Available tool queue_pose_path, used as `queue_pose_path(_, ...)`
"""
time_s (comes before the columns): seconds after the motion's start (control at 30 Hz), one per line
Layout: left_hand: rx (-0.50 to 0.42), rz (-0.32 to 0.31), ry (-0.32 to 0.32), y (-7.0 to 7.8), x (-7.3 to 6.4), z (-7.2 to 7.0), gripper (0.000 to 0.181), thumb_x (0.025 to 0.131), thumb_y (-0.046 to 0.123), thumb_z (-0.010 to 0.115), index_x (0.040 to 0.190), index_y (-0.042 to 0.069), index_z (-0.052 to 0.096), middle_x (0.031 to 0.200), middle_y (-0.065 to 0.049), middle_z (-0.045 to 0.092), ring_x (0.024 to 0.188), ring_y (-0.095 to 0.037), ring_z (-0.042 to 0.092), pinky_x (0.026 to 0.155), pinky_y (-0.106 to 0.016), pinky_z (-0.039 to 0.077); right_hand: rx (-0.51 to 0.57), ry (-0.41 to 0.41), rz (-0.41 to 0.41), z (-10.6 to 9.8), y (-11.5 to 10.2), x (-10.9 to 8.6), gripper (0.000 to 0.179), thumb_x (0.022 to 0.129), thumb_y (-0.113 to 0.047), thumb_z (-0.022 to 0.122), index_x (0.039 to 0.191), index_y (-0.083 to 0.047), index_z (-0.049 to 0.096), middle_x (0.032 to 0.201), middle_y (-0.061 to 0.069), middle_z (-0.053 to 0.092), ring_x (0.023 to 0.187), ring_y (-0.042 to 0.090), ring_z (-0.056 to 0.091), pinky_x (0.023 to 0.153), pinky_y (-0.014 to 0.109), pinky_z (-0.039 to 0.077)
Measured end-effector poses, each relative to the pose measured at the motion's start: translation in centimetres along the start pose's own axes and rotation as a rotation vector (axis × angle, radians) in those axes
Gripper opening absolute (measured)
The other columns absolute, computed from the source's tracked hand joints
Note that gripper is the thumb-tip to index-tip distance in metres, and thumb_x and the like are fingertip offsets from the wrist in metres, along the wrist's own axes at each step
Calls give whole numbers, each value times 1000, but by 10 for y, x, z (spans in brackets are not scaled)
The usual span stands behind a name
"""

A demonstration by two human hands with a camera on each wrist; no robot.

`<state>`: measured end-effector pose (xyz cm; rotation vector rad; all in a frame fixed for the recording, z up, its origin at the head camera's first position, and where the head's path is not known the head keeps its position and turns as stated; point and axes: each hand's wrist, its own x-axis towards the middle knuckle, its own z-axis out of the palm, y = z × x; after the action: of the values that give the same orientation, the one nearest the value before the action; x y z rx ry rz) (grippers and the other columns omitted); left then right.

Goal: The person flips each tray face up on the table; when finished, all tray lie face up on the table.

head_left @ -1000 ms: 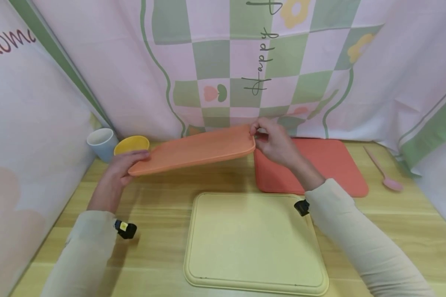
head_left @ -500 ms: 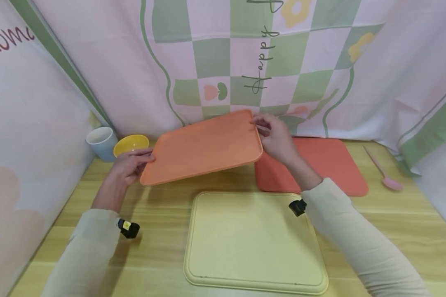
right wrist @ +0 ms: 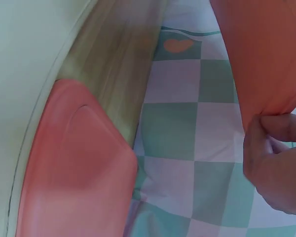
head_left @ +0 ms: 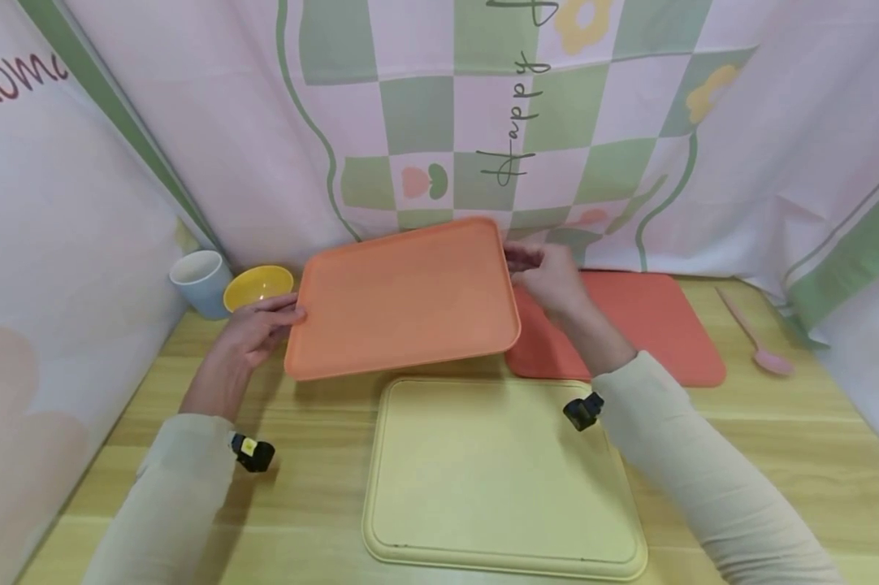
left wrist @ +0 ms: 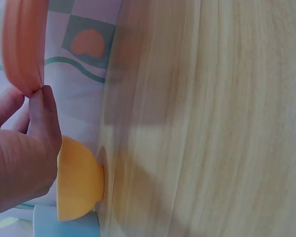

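Observation:
An orange tray [head_left: 406,301] is held tilted above the back of the wooden table, its rimmed upper face towards the head camera. At its left edge my left hand [head_left: 253,335] pinches the rim between thumb and fingers; the left wrist view shows this grip on the tray [left wrist: 24,44] from the side. My right hand [head_left: 552,284] holds the opposite edge, and in the right wrist view the thumb and fingers of the hand [right wrist: 276,158] pinch the tray's rim [right wrist: 266,64]. The underside is hidden in the head view.
A pale yellow tray [head_left: 501,479] lies in front on the table. Behind the right forearm lies a red tray [head_left: 651,325]. A pink spoon [head_left: 764,353] is at the far right. A yellow bowl [head_left: 260,284] and blue cup [head_left: 201,284] stand at back left, beside the curtain [head_left: 425,114].
The orange tray has tipped up from nearly edge-on, showing more of its face, and come slightly nearer and rightwards. The right hand has shifted along its edge; the other things have stayed put.

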<state>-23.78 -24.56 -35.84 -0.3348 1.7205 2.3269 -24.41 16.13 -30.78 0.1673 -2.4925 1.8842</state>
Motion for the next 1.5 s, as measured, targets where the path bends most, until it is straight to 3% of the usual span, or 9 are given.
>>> queue_pose_path(0.1, 30, -5, 24, 0, -2, -1, 61, 90, -5, 73, 147, -1, 50, 91, 2, 77, 83, -10, 73, 75, -22, 59, -10, -29, 27, 1, 2, 0, 53, 89, 19, 53, 140, 7, 55, 131, 27, 60, 113, 31, 60, 75, 20, 56)
queue_pose_path(0.27, 84, -2, 62, 1, -2, 0, 63, 90, -2, 75, 147, 0, 48, 89, 5, 76, 79, -8, 72, 71, -21, 58, 0, -99, 90, 1, 4, -1, 49, 94, 9, 51, 143, 8, 51, 136, 27, 58, 112, 31, 61, 77, 24, 57)
queue_pose_path(0.4, 155, 13, 67, 2, 0, 2, 64, 92, 1, 73, 150, 0, 45, 90, 11, 75, 82, -6, 71, 76, -21, 58, 22, -143, 145, -1, 11, 0, 49, 98, 3, 56, 146, 6, 48, 142, 25, 55, 112, 29, 63, 86, 31, 58)
queue_pose_path(0.57, 278, -14, 100, 3, 3, 5, 62, 94, 10, 74, 150, 7, 48, 94, 16, 71, 88, -7, 67, 84, -26, 56, 26, -170, 175, -1, 23, 3, 54, 96, 7, 60, 148, 5, 46, 136, 28, 56, 104, 20, 64, 88, 33, 58)
queue_pose_path(0.67, 334, -18, 114, 2, 5, 8, 59, 94, 12, 74, 149, 9, 51, 100, 12, 72, 88, -7, 68, 86, -28, 56, 43, -177, 189, -1, 30, 6, 55, 95, 10, 59, 148, 7, 45, 131, 29, 55, 96, 14, 63, 84, 29, 58)
queue_pose_path(0.8, 414, 22, 128, -1, 10, 12, 54, 95, 9, 73, 146, 6, 54, 115, -2, 72, 82, -6, 70, 83, -29, 59, 78, -193, 231, -1, 40, 9, 56, 96, 10, 56, 150, 9, 40, 126, 26, 54, 85, 12, 62, 72, 27, 57)
queue_pose_path(1.0, 511, 48, 206, -5, 16, 17, 49, 95, 3, 70, 142, 5, 58, 132, -17, 64, 81, -5, 68, 77, -24, 58, 82, -184, 297, 3, 51, 17, 53, 97, 8, 56, 148, 5, 43, 113, 16, 55, 74, 14, 61, 63, 27, 53)
queue_pose_path(1.17, 528, 43, 250, -8, 20, 18, 46, 95, 0, 69, 140, 5, 60, 135, -18, 63, 89, -8, 67, 83, -25, 57, 61, -165, 322, 6, 62, 24, 55, 95, 10, 57, 148, 6, 43, 109, 14, 55, 73, 10, 62, 68, 25, 58)
queue_pose_path(1.5, 540, 73, 231, -14, 23, 13, 46, 95, 0, 67, 140, 2, 59, 137, -19, 61, 97, -9, 66, 88, -25, 56, 47, -182, 364, 9, 68, 28, 65, 91, 13, 61, 151, 8, 38, 113, 14, 54, 73, 7, 63, 70, 24, 59)
